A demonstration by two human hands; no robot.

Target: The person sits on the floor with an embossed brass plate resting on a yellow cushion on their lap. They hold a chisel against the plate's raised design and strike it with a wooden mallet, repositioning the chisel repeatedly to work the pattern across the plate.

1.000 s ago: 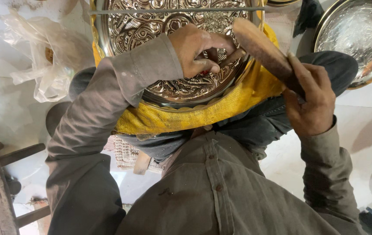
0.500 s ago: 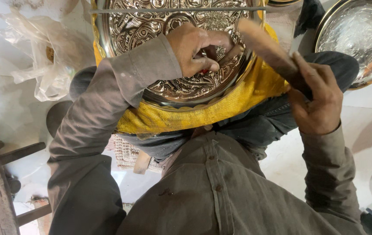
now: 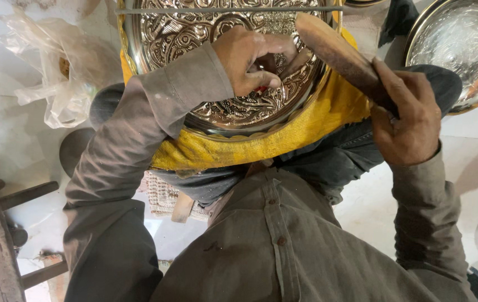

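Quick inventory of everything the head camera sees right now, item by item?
Embossed metal tray: one, silvery, on the lap.
Yellow cloth: one, under the tray.
Wooden mallet: one, brown, over the tray's right side.
Small tool: one, red tip, mostly hidden in the fist.
Second metal tray: one, silvery, top right.
Plastic bag: one, clear, top left.
Woven mat: one, pale, below the lap.
Left hand: grips the small tool on the tray.
Right hand: holds the mallet.

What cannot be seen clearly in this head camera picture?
- Small tool in the left hand: almost hidden by the fingers.
- Engraved metal tray: top cut off by the picture edge.
- Wooden mallet: handle end hidden inside the right hand.
- Second tray: cut off by the corner.
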